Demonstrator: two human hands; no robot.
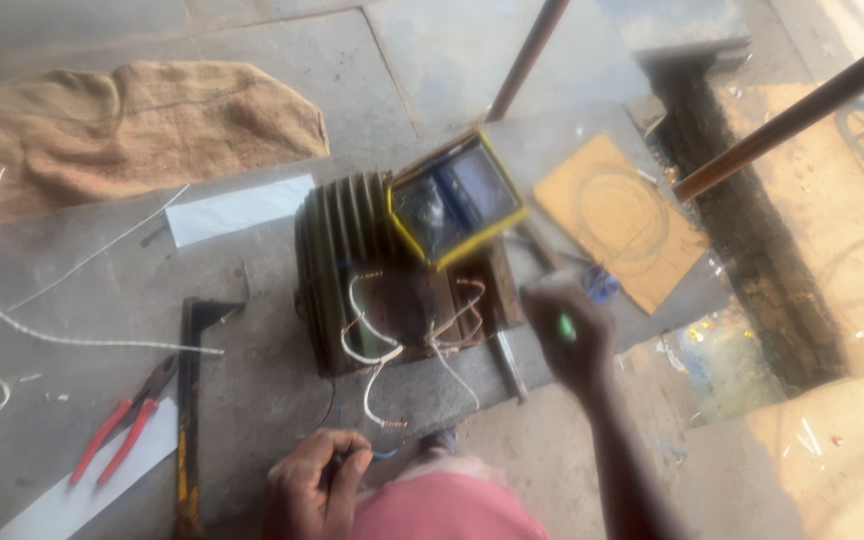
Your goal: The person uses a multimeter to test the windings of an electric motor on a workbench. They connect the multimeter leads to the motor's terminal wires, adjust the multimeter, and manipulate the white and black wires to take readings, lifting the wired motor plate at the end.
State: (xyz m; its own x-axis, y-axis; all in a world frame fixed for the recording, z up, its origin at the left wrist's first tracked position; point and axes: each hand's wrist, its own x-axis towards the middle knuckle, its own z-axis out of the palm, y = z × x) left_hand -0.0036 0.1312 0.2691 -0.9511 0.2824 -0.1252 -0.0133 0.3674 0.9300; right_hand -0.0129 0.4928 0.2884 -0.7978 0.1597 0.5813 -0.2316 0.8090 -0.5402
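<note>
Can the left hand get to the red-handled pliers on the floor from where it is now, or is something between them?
Probably yes. The left hand is low on the floor, and the red-handled pliers lie to its left. Only a dark metal bar lies flat between them, so the hand could likely pass over it.

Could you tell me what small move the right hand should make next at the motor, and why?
Probably bring the right hand with its green-tipped tool down to the bare wire ends on the motor: it hovers just beside them, and the meter sits on top.
</note>
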